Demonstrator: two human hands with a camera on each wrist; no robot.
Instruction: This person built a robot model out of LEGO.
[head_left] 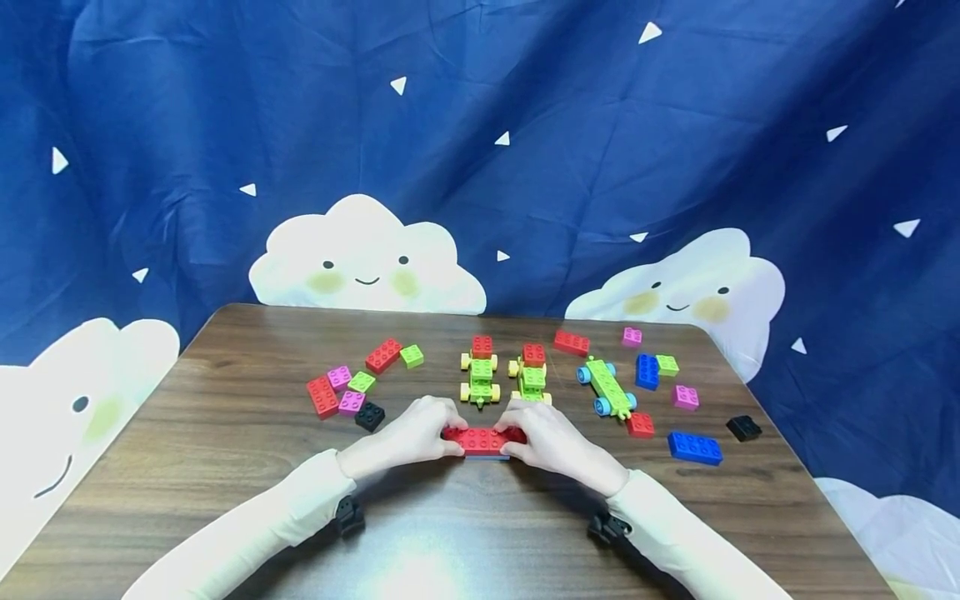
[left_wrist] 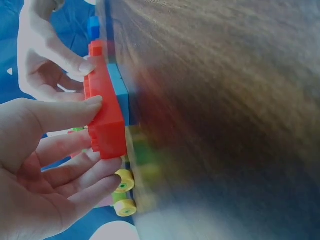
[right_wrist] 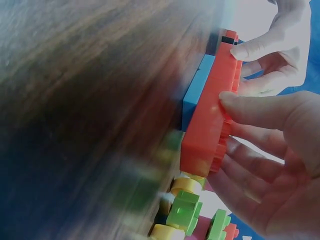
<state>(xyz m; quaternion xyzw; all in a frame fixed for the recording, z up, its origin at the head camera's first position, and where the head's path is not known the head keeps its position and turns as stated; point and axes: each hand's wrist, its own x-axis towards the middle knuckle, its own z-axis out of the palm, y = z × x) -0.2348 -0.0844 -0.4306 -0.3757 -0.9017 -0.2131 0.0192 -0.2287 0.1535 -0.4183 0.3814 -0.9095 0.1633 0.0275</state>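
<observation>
Resting across a light blue block [right_wrist: 196, 90], a long red bar [head_left: 483, 442] sits near the middle of the desk [head_left: 292, 475], with its 2 ends jutting out past the blue. The left hand [head_left: 425, 429] pinches the bar toward its left end and the right hand [head_left: 542, 435] toward its right end, each with the thumb on the near side and fingers on the studded side.

Just beyond the hands stand 2 small green cars, the left car [head_left: 482, 369] and the right car [head_left: 532, 379], each with yellow wheels and a red block on top. To their right, a green wheeled base [head_left: 608, 387] with blue wheels lies at a slant, a small red block [head_left: 641, 425] beside 1 end. Farther right are 2 pink blocks [head_left: 686, 397], a long blue block [head_left: 695, 448] and a black block [head_left: 744, 428]. On the left lies a loose cluster of 7 blocks [head_left: 322, 397] in red, green, pink and black. Behind the desk hangs a blue curtain [head_left: 525, 75] with white clouds.
</observation>
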